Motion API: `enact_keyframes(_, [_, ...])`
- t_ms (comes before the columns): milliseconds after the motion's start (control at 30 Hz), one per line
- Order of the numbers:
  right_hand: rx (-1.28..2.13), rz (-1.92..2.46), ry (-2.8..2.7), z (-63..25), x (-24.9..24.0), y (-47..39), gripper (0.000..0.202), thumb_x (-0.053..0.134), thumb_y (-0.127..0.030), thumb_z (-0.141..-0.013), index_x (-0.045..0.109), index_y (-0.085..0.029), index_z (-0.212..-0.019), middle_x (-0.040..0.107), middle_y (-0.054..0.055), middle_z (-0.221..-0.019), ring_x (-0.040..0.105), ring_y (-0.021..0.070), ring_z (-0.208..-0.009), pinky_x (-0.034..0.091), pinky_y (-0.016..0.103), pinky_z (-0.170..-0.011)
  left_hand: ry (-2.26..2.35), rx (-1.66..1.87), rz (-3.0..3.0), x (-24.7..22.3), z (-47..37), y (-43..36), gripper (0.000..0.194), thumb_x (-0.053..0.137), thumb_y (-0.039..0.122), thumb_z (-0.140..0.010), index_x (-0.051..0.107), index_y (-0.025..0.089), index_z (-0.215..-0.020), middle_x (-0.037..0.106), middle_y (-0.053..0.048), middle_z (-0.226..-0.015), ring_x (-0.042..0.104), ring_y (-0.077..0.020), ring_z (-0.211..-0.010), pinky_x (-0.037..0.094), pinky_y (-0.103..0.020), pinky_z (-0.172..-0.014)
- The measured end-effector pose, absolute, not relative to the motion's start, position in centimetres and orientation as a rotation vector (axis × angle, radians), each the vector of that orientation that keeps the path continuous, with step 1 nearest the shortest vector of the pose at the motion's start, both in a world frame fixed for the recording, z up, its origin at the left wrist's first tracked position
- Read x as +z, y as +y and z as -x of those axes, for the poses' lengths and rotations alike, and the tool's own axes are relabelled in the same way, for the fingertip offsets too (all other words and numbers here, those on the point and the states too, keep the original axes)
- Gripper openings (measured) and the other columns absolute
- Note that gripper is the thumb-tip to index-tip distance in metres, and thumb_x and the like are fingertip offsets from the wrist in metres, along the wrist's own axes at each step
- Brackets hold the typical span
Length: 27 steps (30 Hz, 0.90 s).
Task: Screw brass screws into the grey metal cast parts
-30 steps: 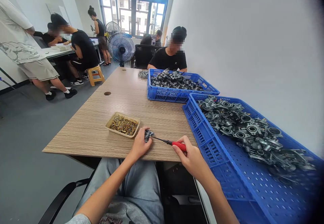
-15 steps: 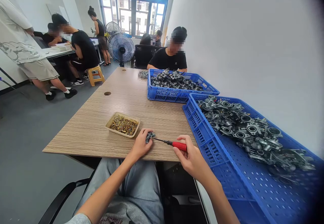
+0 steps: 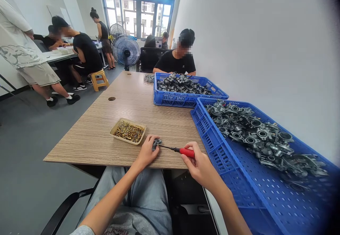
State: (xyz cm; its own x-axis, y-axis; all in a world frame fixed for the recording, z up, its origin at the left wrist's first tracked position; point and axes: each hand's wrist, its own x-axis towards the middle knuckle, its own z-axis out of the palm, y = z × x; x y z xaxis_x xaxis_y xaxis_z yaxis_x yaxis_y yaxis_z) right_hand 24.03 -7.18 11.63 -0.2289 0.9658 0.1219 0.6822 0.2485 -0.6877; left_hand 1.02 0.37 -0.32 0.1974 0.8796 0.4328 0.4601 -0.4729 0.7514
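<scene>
Screwdriver [image 3: 187, 153] is meeting a metal part [image 3: 155, 144] near the front edge of the table [image 3: 90, 136]; the right hand [image 3: 198, 161] is grasping the screwdriver, the left hand [image 3: 147, 152] is clutching the part.

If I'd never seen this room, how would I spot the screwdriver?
Find the wood-grain table. Near its front edge, the right hand holds the screwdriver, its dark shaft pointing at the grey metal part in the left hand. Its red handle sets it apart from that part and the blue crate nearby.
</scene>
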Motion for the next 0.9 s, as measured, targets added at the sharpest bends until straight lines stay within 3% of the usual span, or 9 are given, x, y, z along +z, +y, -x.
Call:
enact_keyframes(267, [0.609,1.666,-1.949,-24.05,11.46,-6.99,0.02,0.045,-0.046,-0.101,0.043,-0.026,-0.098,0.061,-0.002,-0.068,0.058,0.0217,-0.057,0.034,0.028,-0.055,1.263,1.189,-2.01,0.07,-1.0,0.24,0.044,0.054,0.005,-0.083,0.056,0.023,-0.123,0.058,-0.007,-0.119,0.059,-0.0227,-0.116,0.048,-0.04,-0.106])
enact_keyframes(500, [0.688,1.498,-1.99,-23.96,11.69,-7.24,0.014,0.049,-0.037,-0.099,0.043,-0.026,-0.106,0.058,-0.004,-0.069,0.058,0.0197,-0.057,0.038,0.027,-0.056,1.267,1.193,-2.013,0.05,-1.01,0.19,0.045,0.054,0.005,-0.083,0.056,0.023,-0.124,0.058,-0.007,-0.119,0.059,-0.0225,-0.115,0.048,-0.04,-0.106])
enact_keyframes(900, [0.648,1.57,-1.959,-23.94,11.41,-7.16,0.016,0.05,-0.041,-0.099,0.044,-0.026,-0.1,0.055,-0.005,-0.062,0.055,0.0193,-0.053,0.034,0.027,-0.053,1.266,1.2,-2.008,-0.02,-1.04,0.29,0.046,0.054,0.005,-0.082,0.055,0.024,-0.124,0.058,-0.007,-0.119,0.059,-0.0229,-0.116,0.048,-0.04,-0.106])
